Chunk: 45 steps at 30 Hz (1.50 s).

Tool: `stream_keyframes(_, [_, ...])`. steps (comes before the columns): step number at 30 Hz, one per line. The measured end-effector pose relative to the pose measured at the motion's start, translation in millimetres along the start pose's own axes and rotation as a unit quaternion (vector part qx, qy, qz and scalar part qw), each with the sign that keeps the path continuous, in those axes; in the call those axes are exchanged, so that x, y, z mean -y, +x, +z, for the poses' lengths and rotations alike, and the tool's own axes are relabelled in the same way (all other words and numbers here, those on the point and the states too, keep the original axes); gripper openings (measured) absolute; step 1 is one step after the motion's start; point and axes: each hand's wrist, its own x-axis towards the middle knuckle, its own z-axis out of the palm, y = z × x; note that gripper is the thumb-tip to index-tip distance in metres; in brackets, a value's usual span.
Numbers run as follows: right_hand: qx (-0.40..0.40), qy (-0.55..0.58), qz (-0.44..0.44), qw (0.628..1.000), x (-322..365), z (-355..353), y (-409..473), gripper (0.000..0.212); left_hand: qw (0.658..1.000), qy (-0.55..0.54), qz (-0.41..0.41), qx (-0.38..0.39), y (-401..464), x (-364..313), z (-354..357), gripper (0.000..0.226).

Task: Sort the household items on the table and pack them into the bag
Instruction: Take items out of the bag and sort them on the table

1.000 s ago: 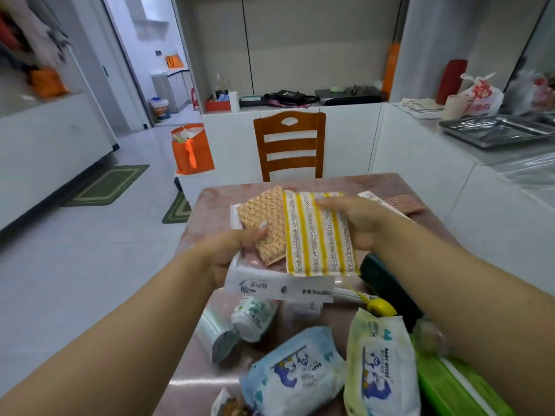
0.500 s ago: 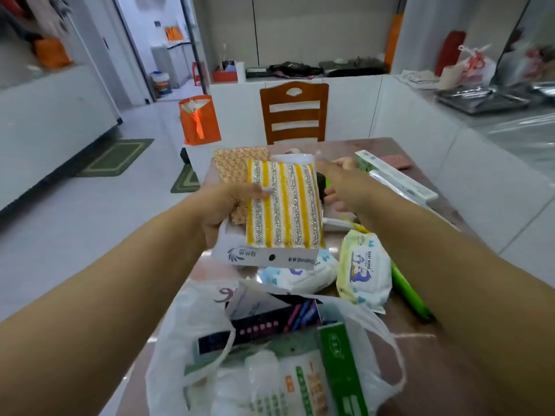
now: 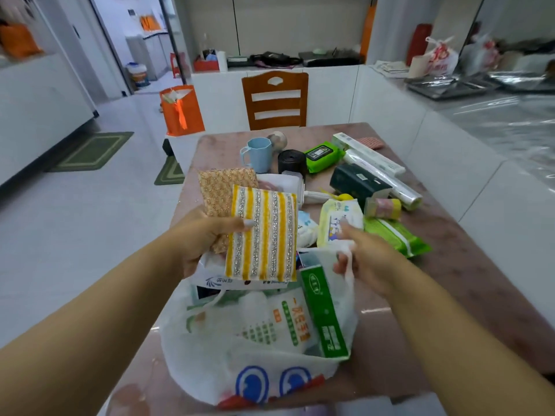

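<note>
My left hand [image 3: 204, 238] grips a stack just above the bag's mouth: a yellow and silver striped scouring pad [image 3: 264, 235], an orange patterned pad [image 3: 222, 190] behind it, and a white packet [image 3: 228, 280] underneath. My right hand [image 3: 366, 259] pinches the white bag's right handle [image 3: 345, 250]. The white bag [image 3: 240, 364], printed with blue eyes, lies open at the table's near edge with a green box [image 3: 321, 310] and white packs inside.
Further back on the pink table [image 3: 450, 280] lie wet wipe packs [image 3: 339, 220], a green pack [image 3: 396, 235], a dark box [image 3: 357, 181], cling film rolls [image 3: 375, 163], a black roll [image 3: 291, 162] and a blue cup [image 3: 259, 154]. A wooden chair [image 3: 274, 100] stands behind.
My right hand let go of the striped pad and moved down to the bag's handle. My left hand brought the stack nearer, over the bag, as the view tilted down.
</note>
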Motion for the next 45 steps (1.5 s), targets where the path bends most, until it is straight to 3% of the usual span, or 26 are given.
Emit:
stream_keyframes(2, [0.028, 0.126, -0.02, 0.991, 21, 6, -12, 0.045, 1.0, -0.005, 0.005, 0.016, -5, 3, -1, 0.042])
stream_keyframes(6, [0.065, 0.203, -0.049, 0.976, 54, 17, -25, 0.064, 0.997, 0.003, 0.021, 0.07, -11, 2, -12, 0.05])
stream_keyframes(11, [0.077, 0.17, -0.065, 0.98, 79, 22, -30, 0.083, 0.977, 0.162, -0.011, 0.137, -8, 9, -10, 0.05])
stream_keyframes(15, [0.151, 0.131, -0.066, 0.978, 88, 26, -36, 0.086, 0.96, 0.202, -0.064, 0.184, 12, 16, 9, 0.047])
stream_keyframes(18, [0.184, 0.103, -0.065, 0.975, 87, 32, -35, 0.086, 0.956, 0.221, -0.056, 0.183, 31, 19, 29, 0.062])
stream_keyframes(20, [0.188, 0.093, -0.061, 0.976, 85, 34, -32, 0.083, 0.948, 0.258, -0.043, 0.184, 42, 20, 41, 0.057])
stream_keyframes(23, [0.186, 0.082, -0.066, 0.977, 82, 33, -27, 0.08, 0.88, 0.417, -0.017, 0.227, 47, 22, 64, 0.043])
stream_keyframes(25, [0.173, 0.077, -0.073, 0.979, 83, 30, -25, 0.081, 0.84, 0.5, 0.042, 0.209, 47, 27, 79, 0.046])
stream_keyframes(29, [0.12, 0.138, -0.128, 0.975, 98, 10, -22, 0.085, 0.831, 0.521, 0.156, 0.119, 47, 26, 79, 0.067])
stream_keyframes(32, [0.094, 0.169, -0.186, 0.963, 116, -2, -24, 0.079, 0.778, 0.589, 0.173, 0.13, 48, 29, 77, 0.058])
stream_keyframes(34, [0.068, 0.119, -0.183, 0.974, 121, -2, -24, 0.078, 0.773, 0.594, 0.16, 0.154, 44, 32, 84, 0.054])
stream_keyframes(38, [0.005, -0.107, -0.125, 0.986, 116, -1, -21, 0.076, 0.795, 0.556, 0.201, 0.137, 43, 6, 79, 0.039])
stream_keyframes(45, [-0.085, -0.372, -0.092, 0.92, 135, -21, -17, 0.065, 0.866, 0.441, 0.215, 0.093, 52, -56, 54, 0.034])
